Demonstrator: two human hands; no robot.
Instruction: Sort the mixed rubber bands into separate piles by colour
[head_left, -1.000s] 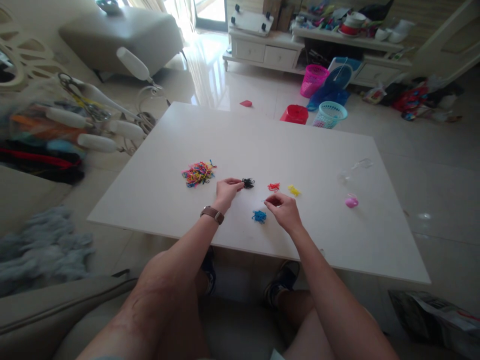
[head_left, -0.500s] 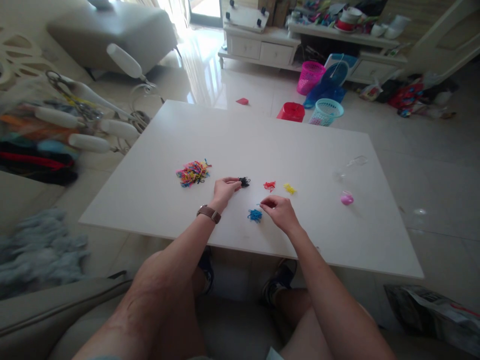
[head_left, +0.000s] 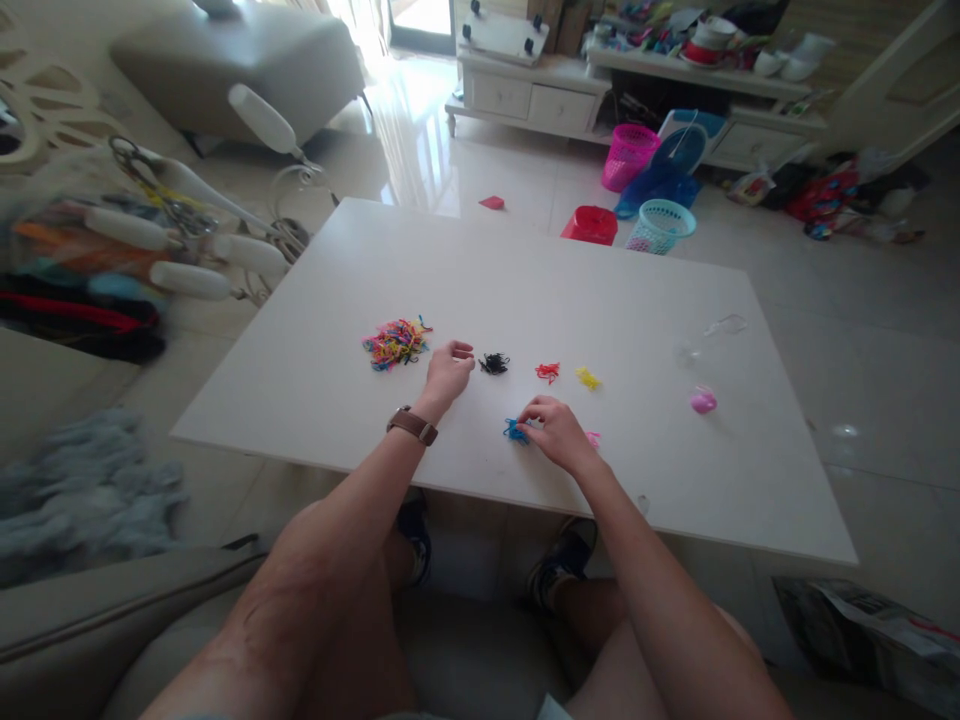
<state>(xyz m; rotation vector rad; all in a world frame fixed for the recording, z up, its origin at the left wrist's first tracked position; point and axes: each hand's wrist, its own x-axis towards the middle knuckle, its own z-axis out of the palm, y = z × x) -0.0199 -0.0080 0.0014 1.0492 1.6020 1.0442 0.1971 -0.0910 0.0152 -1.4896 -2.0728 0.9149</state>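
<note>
My left hand (head_left: 448,372), with a brown-strapped watch (head_left: 412,425) on its wrist, hovers just left of a small pile of black rubber bands (head_left: 494,364). Its fingers are slightly apart and nothing shows in them. The fingertips of my right hand (head_left: 553,430) are pinched together at a pile of blue rubber bands (head_left: 513,430); they partly cover it. Left of my left hand lies a larger heap of mixed-colour rubber bands (head_left: 396,344). Red bands (head_left: 547,372) and yellow bands (head_left: 588,378) lie beyond my right hand, while pink bands (head_left: 593,439) show partly behind its wrist.
On the white table (head_left: 450,260), a pink-purple object (head_left: 703,401) and a clear plastic item (head_left: 724,325) lie to the right. A small clear round piece (head_left: 643,504) sits by the front edge. Baskets, including a light-blue one (head_left: 660,227), stand on the floor beyond.
My left hand has drawn back left from the black bands. My right hand has lowered onto the blue pile with the thin blue band that showed in its pinch. The view has shifted slightly.
</note>
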